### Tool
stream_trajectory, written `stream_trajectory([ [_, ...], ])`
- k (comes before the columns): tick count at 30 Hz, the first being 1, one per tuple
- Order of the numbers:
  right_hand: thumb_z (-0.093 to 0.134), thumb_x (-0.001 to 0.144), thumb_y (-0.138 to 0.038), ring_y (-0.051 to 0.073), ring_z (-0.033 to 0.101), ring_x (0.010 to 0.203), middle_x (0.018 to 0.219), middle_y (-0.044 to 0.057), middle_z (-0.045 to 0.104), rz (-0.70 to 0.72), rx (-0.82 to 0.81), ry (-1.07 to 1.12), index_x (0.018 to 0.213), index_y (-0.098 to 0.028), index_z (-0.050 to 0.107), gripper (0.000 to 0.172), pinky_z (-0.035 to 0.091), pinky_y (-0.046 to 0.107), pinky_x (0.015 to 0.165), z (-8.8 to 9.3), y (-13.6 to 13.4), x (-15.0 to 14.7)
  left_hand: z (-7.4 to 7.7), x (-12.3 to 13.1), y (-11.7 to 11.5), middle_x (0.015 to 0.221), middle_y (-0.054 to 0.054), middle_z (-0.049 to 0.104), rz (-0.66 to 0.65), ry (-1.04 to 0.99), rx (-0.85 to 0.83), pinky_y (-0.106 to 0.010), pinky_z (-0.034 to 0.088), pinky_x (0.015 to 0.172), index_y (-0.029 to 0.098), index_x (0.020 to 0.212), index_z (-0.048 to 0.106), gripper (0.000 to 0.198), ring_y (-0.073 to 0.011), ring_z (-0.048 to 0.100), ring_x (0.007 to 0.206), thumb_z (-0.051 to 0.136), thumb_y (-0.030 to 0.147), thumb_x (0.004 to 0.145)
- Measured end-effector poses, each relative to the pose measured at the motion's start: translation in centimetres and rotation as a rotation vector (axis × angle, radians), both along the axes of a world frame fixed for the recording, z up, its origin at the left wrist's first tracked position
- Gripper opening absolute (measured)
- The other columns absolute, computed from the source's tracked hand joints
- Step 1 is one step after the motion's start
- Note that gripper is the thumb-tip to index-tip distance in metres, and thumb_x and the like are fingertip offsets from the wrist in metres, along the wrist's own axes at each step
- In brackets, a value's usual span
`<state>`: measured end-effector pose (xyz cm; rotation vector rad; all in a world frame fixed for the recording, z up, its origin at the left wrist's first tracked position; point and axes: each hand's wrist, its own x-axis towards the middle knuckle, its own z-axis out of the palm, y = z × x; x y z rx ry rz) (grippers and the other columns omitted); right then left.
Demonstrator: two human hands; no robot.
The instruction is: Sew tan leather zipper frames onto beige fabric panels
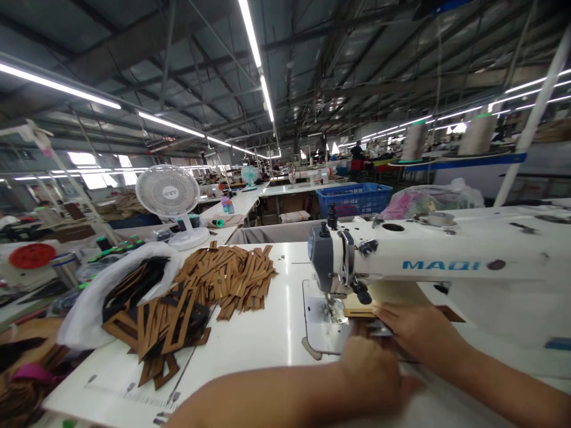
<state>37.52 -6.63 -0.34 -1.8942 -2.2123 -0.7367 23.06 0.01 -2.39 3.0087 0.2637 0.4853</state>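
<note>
A brown leather-like piece with a slot lies flat beside the needle and presser foot of a white sewing machine. My right hand reaches under the machine arm, its fingers together and their tips gripping the piece's right end. Close in front of it, my left hand is curled closed, with fingertips near the piece's front edge. Blur hides what the left fingers hold, if anything. Behind my right hand lies a tan sheet, partly covered by the machine.
Left of the machine, brown strips are heaped on the white table, beside slotted brown frames and a white bag of dark pieces. Behind stand a white fan and a blue crate. Thread cones stand at right.
</note>
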Motion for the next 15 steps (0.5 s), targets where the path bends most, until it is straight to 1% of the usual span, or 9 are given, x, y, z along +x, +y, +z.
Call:
stream_trajectory([
  [1,0.042,0.074,0.001,0.021,0.066,0.072,0.09,0.008,0.069,0.074,0.082,-0.038,0.096,-0.014,0.067,0.036,0.052,0.031,0.06,-1.4,-0.1,0.4,-0.2,-1.9,0.3,0.106,-0.017,0.067,-0.082,-0.005,0.03,-0.04,0.051,0.088,0.012,0.098,0.066,0.043,-0.0314,0.061,0.104,0.065,0.049,0.077],
  [2,0.04,0.072,0.001,0.02,0.066,0.072,0.091,0.008,0.07,0.106,0.136,-0.055,0.097,-0.014,0.066,0.039,0.053,0.029,0.059,-2.7,-0.1,0.6,-0.4,-4.0,0.6,0.096,-0.013,0.07,-0.195,-0.003,0.037,-0.036,0.054,0.08,0.015,0.09,0.067,0.033,-0.027,0.065,0.093,0.062,0.045,0.08],
  [3,0.039,0.071,0.002,0.02,0.066,0.071,0.091,0.008,0.07,0.109,0.182,-0.05,0.097,-0.015,0.066,0.042,0.053,0.029,0.058,-3.8,-0.1,0.6,-0.4,-6.0,1.0,0.089,-0.007,0.071,-0.243,-0.023,-0.003,-0.033,0.054,0.075,0.018,0.083,0.066,0.02,-0.0218,0.067,0.082,0.059,0.036,0.082],
  [4,0.037,0.069,0.002,0.02,0.066,0.069,0.091,0.008,0.07,0.092,0.216,-0.036,0.096,-0.015,0.066,0.043,0.053,0.029,0.057,-4.6,-0.1,0.2,-0.2,-7.7,1.4,0.093,-0.006,0.071,-0.176,-0.12,-0.037,-0.033,0.054,0.075,0.019,0.086,0.066,0.016,-0.0203,0.067,0.081,0.056,0.032,0.084],
  [6,0.036,0.069,0.003,0.021,0.065,0.066,0.091,0.008,0.07,0.047,0.248,-0.005,0.092,-0.016,0.067,0.043,0.054,0.031,0.056,-5.3,0.0,-0.9,0.6,-9.5,2.3,0.108,-0.007,0.069,-0.014,-0.286,-0.103,-0.035,0.052,0.081,0.02,0.102,0.064,0.021,-0.0204,0.065,0.092,0.051,0.024,0.086],
  [7,0.035,0.072,0.002,0.021,0.066,0.066,0.092,0.009,0.07,0.036,0.249,0.004,0.09,-0.016,0.068,0.042,0.055,0.032,0.055,-5.3,-0.1,-1.6,0.9,-9.7,2.8,0.113,-0.007,0.067,0.041,-0.325,-0.118,-0.037,0.051,0.084,0.019,0.11,0.062,0.025,-0.0214,0.064,0.098,0.05,0.021,0.087],
  [9,0.036,0.079,-0.003,0.022,0.066,0.065,0.097,0.011,0.069,0.05,0.209,0.004,0.092,-0.015,0.069,0.037,0.055,0.032,0.053,-4.6,-0.3,-2.6,1.3,-9.0,3.6,0.115,-0.007,0.067,0.075,-0.308,-0.133,-0.039,0.049,0.089,0.019,0.115,0.059,0.029,-0.0223,0.061,0.105,0.049,0.017,0.088],
  [12,0.033,0.09,-0.012,0.021,0.067,0.063,0.109,0.013,0.066,0.075,0.183,0.03,0.1,-0.01,0.068,0.037,0.056,0.031,0.049,-3.8,-0.9,-3.4,0.8,-7.4,4.1,0.115,-0.005,0.067,0.046,-0.213,-0.102,-0.041,0.047,0.093,0.019,0.111,0.061,0.026,-0.0221,0.061,0.107,0.049,0.014,0.089],
  [15,0.026,0.094,-0.013,0.019,0.068,0.066,0.112,0.012,0.064,0.076,0.201,0.087,0.102,-0.009,0.067,0.042,0.057,0.032,0.049,-3.8,-1.2,-3.4,0.2,-7.2,4.0,0.123,-0.007,0.063,0.067,-0.17,-0.023,-0.045,0.041,0.101,0.019,0.113,0.061,0.026,-0.0231,0.057,0.114,0.047,0.017,0.091],
])
